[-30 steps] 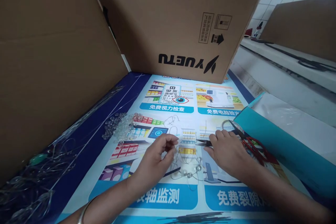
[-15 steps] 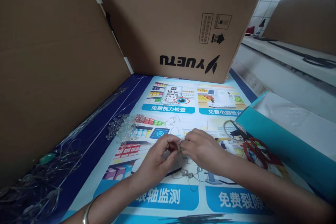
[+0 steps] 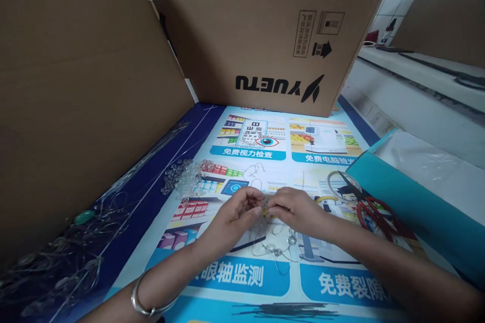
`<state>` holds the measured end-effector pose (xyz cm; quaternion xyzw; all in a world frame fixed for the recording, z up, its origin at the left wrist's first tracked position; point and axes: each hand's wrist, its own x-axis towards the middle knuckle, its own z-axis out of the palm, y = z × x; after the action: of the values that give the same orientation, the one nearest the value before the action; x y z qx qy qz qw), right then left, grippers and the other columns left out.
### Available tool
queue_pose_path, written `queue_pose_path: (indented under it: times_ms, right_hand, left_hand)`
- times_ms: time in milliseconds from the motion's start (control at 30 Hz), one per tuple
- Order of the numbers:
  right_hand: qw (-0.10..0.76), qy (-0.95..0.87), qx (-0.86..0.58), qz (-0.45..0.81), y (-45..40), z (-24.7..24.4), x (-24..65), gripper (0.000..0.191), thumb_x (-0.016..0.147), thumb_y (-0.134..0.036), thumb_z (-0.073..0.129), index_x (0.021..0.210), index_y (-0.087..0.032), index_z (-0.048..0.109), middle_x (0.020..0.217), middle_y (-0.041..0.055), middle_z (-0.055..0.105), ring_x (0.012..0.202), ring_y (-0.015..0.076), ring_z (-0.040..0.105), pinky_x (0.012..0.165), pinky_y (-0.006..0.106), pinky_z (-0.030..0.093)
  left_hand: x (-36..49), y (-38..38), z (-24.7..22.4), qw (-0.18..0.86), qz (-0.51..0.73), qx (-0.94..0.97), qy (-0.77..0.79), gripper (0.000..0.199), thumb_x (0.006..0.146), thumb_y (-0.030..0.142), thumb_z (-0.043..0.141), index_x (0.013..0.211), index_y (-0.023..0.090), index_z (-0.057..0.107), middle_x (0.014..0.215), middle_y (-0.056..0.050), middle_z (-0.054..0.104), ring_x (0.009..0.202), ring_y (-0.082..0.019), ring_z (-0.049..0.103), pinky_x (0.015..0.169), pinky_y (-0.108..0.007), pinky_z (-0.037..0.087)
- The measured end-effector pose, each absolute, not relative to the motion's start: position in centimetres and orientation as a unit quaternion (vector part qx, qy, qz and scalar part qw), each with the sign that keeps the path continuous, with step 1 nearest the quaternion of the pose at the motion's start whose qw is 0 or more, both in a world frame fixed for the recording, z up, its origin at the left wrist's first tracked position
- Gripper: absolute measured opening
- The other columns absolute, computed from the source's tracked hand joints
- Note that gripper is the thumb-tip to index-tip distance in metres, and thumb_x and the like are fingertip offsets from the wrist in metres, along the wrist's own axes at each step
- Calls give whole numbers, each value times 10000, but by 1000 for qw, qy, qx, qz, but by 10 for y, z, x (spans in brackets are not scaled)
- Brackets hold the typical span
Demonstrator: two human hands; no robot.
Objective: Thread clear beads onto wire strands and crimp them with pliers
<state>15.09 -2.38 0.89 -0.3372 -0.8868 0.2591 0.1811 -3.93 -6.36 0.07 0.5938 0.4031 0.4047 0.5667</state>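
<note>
My left hand [image 3: 242, 210] and my right hand [image 3: 297, 210] face each other close together over the printed mat, fingers pinched. Between the fingertips runs a thin cord, too fine to follow in full. Its loops trail onto the mat below, carrying several clear round beads [image 3: 277, 252]; this looks like a beaded string bracelet. Both hands seem closed on that cord, though the exact grip is partly hidden by the fingers. Left of them lies a loose heap of clear beads [image 3: 185, 179]. Just beyond the fingertips is another loop of thin cord [image 3: 254, 170].
Scissors [image 3: 379, 217] with red handles lie to the right against a teal box [image 3: 413, 207]. Tall cardboard panels [image 3: 265, 35] stand at the left and back. Tangled clear strands with a green bead [image 3: 84, 217] lie far left. Dark cord pieces [image 3: 288, 310] lie at the front edge.
The view has shifted slightly, so most things sit a little further right. My fingertips have drawn slightly apart, and the cord with beads still hangs below them.
</note>
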Motion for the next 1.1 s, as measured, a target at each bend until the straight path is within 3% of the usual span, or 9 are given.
queue_pose_path:
  times_ms: [133,333,567,767,1100]
  right_hand:
    - [227,-832,-380,334,-25,6,158,126,830,-236,493,778,-188,597,746,-4,592,705,118,529,631,221,374]
    - [265,-775,-424,386,-25,3,163,133,812,-271,498,753,-182,577,668,-30,555,613,102,485,555,207,349]
    - [289,-770,-417,386,-29,2,164,139,821,-275,481,762,-183,566,675,-28,551,618,103,487,557,207,363]
    - [299,-787,-384,379,-33,4,163,112,806,-247,521,766,-189,608,746,-4,586,716,122,538,654,233,396]
    - [288,-814,-355,359,-36,5,161,120,808,-209,523,776,-184,636,732,2,590,725,121,549,668,234,400]
  left_hand:
    - [-40,-61,-1,564,379,599,423,182,864,276,458,1014,181,500,1011,-62,552,944,-184,515,815,-322,403]
    - [-38,-66,3,670,360,502,413,220,811,301,549,978,171,492,953,-73,569,872,-180,553,735,-309,440]
    - [-31,-73,-3,721,371,434,392,320,723,307,663,946,172,478,876,-38,551,705,-126,564,633,-263,428]
    - [-27,-73,-6,712,361,441,409,373,694,364,679,931,167,468,841,-34,548,646,-117,548,595,-258,412]
    - [-28,-75,6,710,341,458,413,203,772,322,606,849,168,499,758,7,548,621,-94,524,585,-232,394]
